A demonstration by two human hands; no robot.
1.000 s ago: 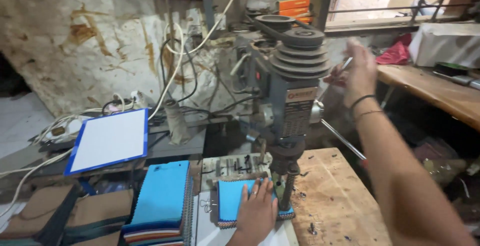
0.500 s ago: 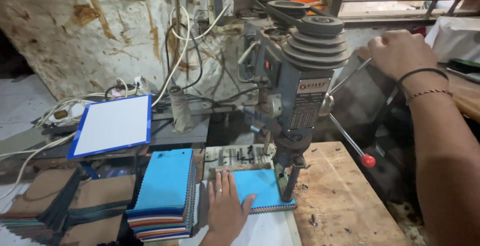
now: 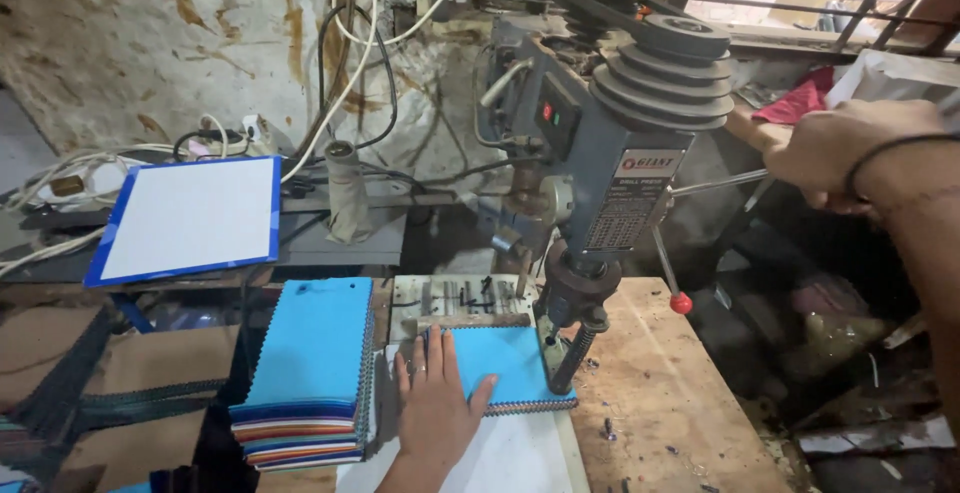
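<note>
L hand (image 3: 433, 405) flat, fingers spread, pressing blue fabric swatch stack (image 3: 510, 368) on drill press (image 3: 610, 153) table (image 3: 660, 383), under the spindle. R hand (image 3: 835, 153) closed round feed lever (image 3: 715, 185), approx horizontal. Second, taller swatch pile (image 3: 310, 373) just left of L hand. Blue-edged board (image 3: 185, 218) further back-left.
</note>
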